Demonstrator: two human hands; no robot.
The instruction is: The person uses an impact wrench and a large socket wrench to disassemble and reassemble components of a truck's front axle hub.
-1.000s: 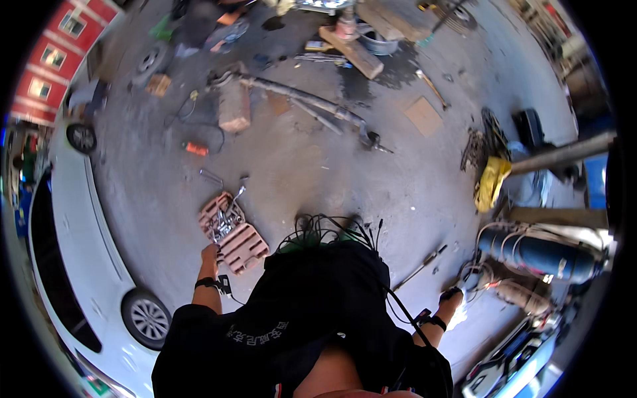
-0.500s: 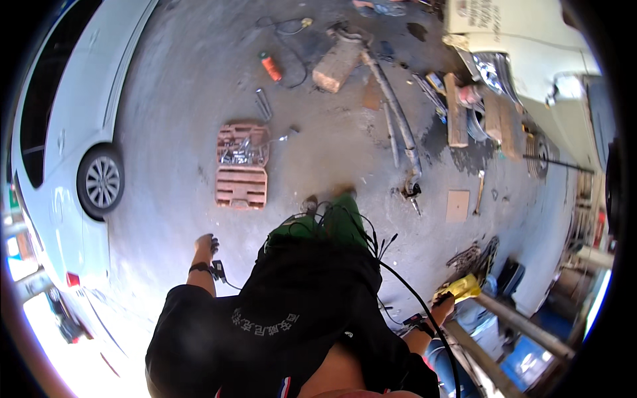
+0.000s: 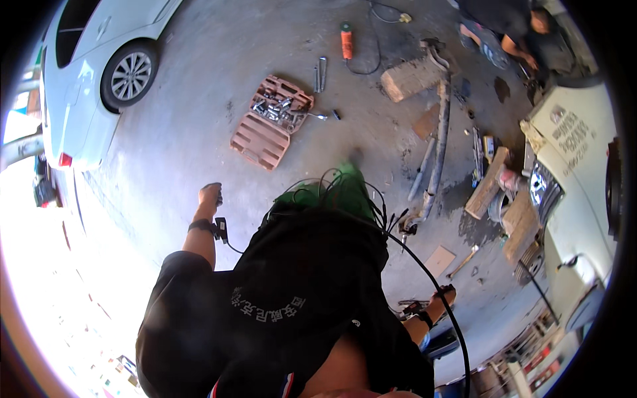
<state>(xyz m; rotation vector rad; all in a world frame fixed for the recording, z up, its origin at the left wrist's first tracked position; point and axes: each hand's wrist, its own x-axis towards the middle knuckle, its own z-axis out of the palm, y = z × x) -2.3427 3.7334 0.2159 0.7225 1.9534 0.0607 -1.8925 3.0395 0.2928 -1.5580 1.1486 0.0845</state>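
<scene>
My left hand hangs low at my left side, its fingers curled in and no object showing in it. A dark band with a small black box is strapped to that wrist. On the right, my right hand hangs past a black cable; its darkened fingers look curled, and I see nothing held. Both hands are apart from the things on the floor. The nearest thing to my left hand is an open reddish socket set case with metal sockets. A flat tan square and a hammer-like tool lie beyond my right hand.
A white car stands at left. Ahead lie an orange power tool with a cord, a wooden block and a long metal bar. At right are timbers and a pale vehicle. Another person crouches far right.
My view has turned left, and the floor items have shifted up and right. The yellow thing near my right hand has left view. The crouching person has come further into view.
</scene>
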